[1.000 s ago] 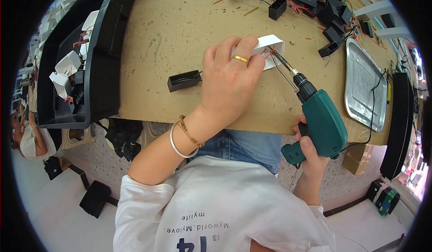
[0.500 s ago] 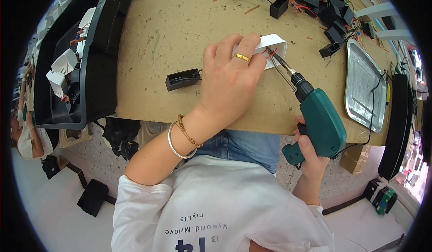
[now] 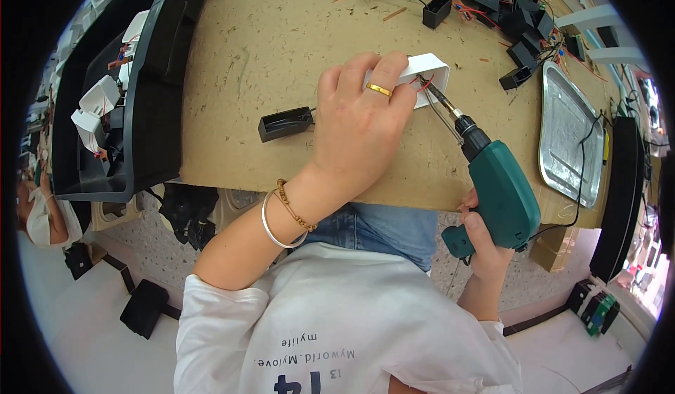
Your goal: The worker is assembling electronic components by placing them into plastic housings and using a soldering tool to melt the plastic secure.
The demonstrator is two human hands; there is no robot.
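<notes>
My left hand [image 3: 362,116] is closed over a white plastic casing [image 3: 429,64] near the middle of the table, its fingertips hidden behind the casing. Thin red wires [image 3: 427,84] show in the casing's open end. In my right hand [image 3: 481,246] is a green, pistol-shaped soldering gun [image 3: 503,193], gripped by its handle. Its narrow metal tip, with a thin tube alongside, reaches into the casing's opening by the wires. Whether the tip touches anything cannot be made out. Left of my left hand lies a small black open box [image 3: 285,124], with a black cable running under the hand.
A black bin [image 3: 158,105] holding white casings stands at the left. Black boxes, wires and circuit boards [image 3: 517,21] are heaped at the far right. A metal tray [image 3: 573,141] lies at the right edge, the tool's cord near it. Another person [image 3: 53,214] shows at far left.
Almost nothing differs. The soldering gun's body has shifted very slightly in my right hand, while its tip stays in the casing's opening.
</notes>
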